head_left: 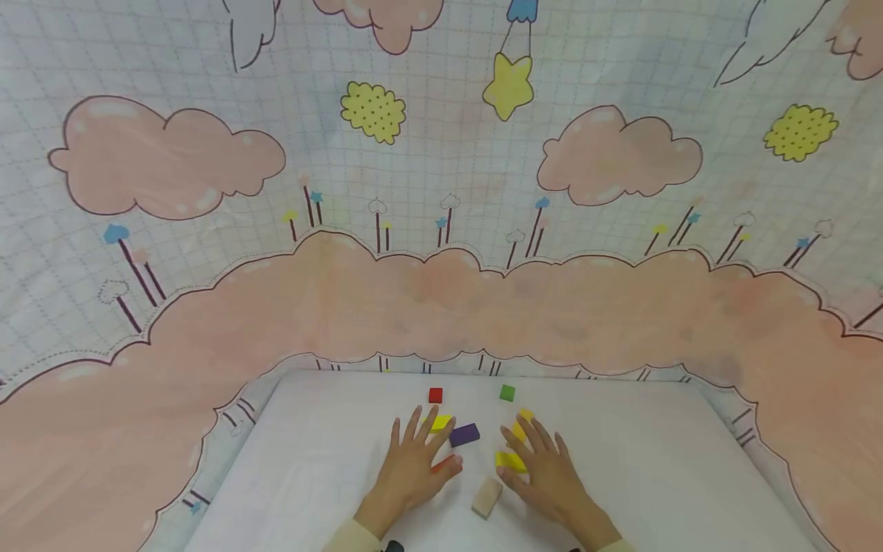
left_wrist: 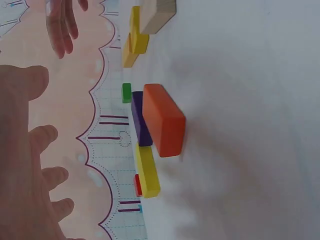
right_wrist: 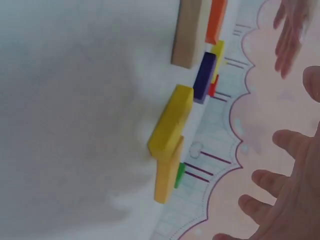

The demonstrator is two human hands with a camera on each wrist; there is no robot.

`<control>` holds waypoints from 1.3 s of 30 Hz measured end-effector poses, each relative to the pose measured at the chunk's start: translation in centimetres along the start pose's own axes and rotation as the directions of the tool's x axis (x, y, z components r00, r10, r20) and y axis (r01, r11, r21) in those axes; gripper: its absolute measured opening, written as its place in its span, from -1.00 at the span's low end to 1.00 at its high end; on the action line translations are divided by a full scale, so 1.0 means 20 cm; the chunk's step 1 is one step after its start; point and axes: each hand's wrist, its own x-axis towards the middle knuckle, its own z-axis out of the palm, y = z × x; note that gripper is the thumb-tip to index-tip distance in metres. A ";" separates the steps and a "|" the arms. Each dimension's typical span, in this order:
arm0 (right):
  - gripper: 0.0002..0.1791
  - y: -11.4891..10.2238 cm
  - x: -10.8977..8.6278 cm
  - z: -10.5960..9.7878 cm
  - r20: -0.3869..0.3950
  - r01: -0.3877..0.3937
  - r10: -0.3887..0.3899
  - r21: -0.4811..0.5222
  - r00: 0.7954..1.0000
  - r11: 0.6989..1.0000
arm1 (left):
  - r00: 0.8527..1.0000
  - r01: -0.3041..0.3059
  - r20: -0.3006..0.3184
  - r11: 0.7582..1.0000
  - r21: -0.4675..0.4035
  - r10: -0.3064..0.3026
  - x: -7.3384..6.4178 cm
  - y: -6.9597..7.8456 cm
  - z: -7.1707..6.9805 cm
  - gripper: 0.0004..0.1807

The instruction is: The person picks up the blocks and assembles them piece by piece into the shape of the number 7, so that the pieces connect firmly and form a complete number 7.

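Over the left part of a group of blocks is my left hand (head_left: 411,466), its fingers spread and holding nothing. Partly covered by it in the head view are an orange-red block (left_wrist: 170,127) and a yellow block (left_wrist: 148,172). My right hand (head_left: 550,474), fingers also apart and grasping nothing, hovers over another yellow block (right_wrist: 172,120) and a yellow-orange block (right_wrist: 166,180). Between the hands lie a purple block (head_left: 465,435) and a plain wooden block (head_left: 487,498). Both wrist views show the fingers apart from the blocks.
Beyond the fingertips, a red cube (head_left: 435,395) and a green cube (head_left: 507,393) sit toward the far edge of the white table (head_left: 310,437). A cloth (head_left: 428,307) printed with clouds and stars hangs behind and around the table.
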 end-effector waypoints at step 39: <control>-0.47 -0.05 -0.04 0.17 0.392 -0.274 0.111 0.388 0.913 0.880 | 0.994 0.068 0.101 0.981 -0.182 -0.050 -0.06 -0.05 0.14 -0.38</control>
